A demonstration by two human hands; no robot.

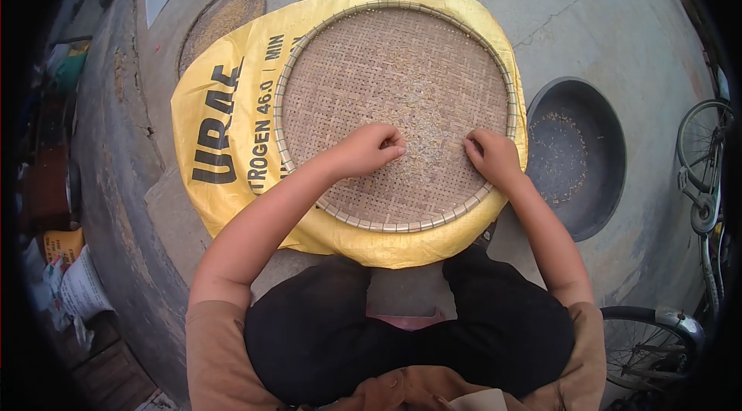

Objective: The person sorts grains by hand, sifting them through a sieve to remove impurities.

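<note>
A round woven bamboo tray (340,63) with a bound rim lies on a yellow printed sack (220,133) in front of my knees. Pale grains (421,117) are scattered over its middle and right part. Over the tray's centre, left of the grains, my left hand (373,150) is closed, thumb and fingertips together; what it pinches, if anything, is too small to make out. My right hand (493,156) is over the tray's right side near the rim, its fingers curled in against the thumb, with any content hidden.
A dark grey basin (576,148) with some grains in it stands right of the tray. Behind the sack at the left is a smaller round tray (224,20) of grain. Bicycle wheels (645,349) are at the far right, and bags (81,287) lie at the far left.
</note>
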